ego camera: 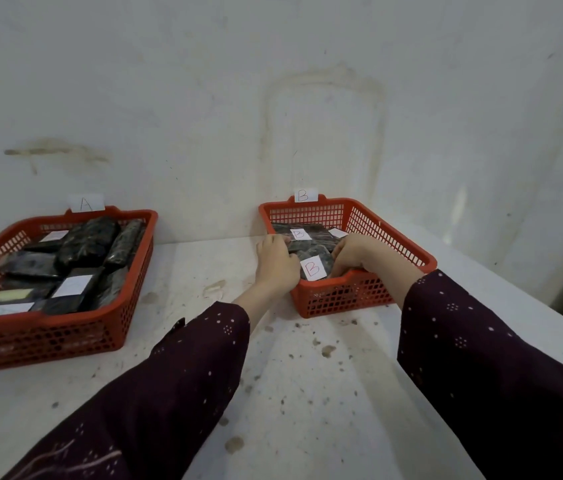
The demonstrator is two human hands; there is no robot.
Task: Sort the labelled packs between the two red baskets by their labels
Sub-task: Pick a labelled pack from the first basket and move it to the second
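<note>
Both hands in right basket (394,237), tagged B. Left hand (275,263) and right hand (351,252) curl around dark pack (318,252) with B label (312,268), one each side; grip looks closed, fingertips hidden. Pack sits at basket's near end on other B packs. Step: placing or settling B pack, probably. Left basket (134,237), tagged A, full of dark packs, labels unreadable. Next: let go, check those labels.

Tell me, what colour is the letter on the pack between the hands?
Red. The B on the pack's white label is drawn in red, seen clearly in the head view.
</note>
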